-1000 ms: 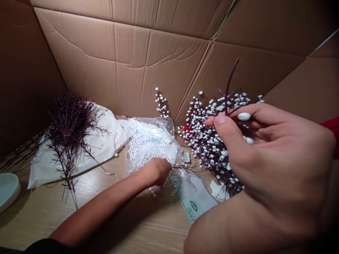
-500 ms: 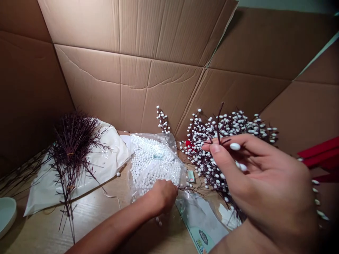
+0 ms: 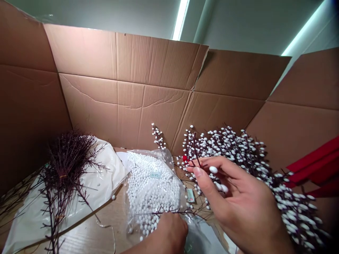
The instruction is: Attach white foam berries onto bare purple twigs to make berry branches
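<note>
My right hand [image 3: 238, 204] is raised at right of centre, thumb and fingertips pinching a dark brown twig [image 3: 195, 148]. Oval white berries [image 3: 213, 170] show against the palm side of its fingers. My left hand [image 3: 172, 231] is low in the middle, its back to me and its fingers curled shut; whatever they hold is hidden. Just beyond its knuckles, a bare dark twig [image 3: 182, 212] stretches across the front of a clear plastic bag [image 3: 169, 160]. Many small white balls [image 3: 148, 190] fill that bag, and some lie at its near opening.
To the left, a tied bundle of bare dark twigs [image 3: 67, 155] lies on a white plastic bag [image 3: 106, 169]. A large pile of white-berried branches [image 3: 233, 144] spreads behind my right hand. Cardboard walls [image 3: 127, 93] surround the wooden table [image 3: 87, 229]. Something red [image 3: 315, 162] is at far right.
The view has tilted up, showing more wall above the cardboard. My left hand has drawn back toward me and slightly right. My right hand still pinches its twig, now further left.
</note>
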Tool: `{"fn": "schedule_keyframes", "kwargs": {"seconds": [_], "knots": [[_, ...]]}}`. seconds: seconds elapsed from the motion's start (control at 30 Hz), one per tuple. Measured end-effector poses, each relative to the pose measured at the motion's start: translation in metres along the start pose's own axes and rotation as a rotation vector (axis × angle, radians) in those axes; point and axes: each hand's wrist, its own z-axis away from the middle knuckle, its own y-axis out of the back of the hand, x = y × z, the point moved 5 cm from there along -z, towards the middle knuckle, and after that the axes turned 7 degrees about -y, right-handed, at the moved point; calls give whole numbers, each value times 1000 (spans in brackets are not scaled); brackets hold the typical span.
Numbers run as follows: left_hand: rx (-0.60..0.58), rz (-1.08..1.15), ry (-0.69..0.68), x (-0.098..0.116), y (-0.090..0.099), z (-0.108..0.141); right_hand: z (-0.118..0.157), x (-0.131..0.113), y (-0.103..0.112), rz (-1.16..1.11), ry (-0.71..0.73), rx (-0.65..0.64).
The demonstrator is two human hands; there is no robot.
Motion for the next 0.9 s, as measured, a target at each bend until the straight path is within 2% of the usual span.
{"fn": "schedule_keyframes", "kwargs": {"seconds": [0.07,0.13,0.2,0.27,0.3,0.4,0.5,0.6,0.67,0.8,0.9], "knots": [[-45,-59,68,2,-3,-4,0,0,0,-3,14,-3],[-84,-108,111,5,2,-3,0,0,0,-13,24,-5],[-155,-135,94,6,12,3,0,0,0,-14,29,-3],[-174,-92,48,3,30,18,0,-1,-1,-11,27,-5],[-78,5,13,1,46,28,0,-2,-2,-14,27,-10],[342,365,-81,-8,103,66,0,-3,-4,-21,29,-43],[726,718,-103,-22,149,104,-1,-4,-7,-35,27,-56],[919,888,-141,-26,172,126,-1,-5,-9,-70,28,-52],[1023,950,-144,-27,179,133,0,-7,-11,-85,41,-35],[1125,1093,-236,-20,181,136,4,-12,-16,-114,44,5],[1156,1160,-304,-14,181,136,5,-15,-20,-156,41,28]]}}
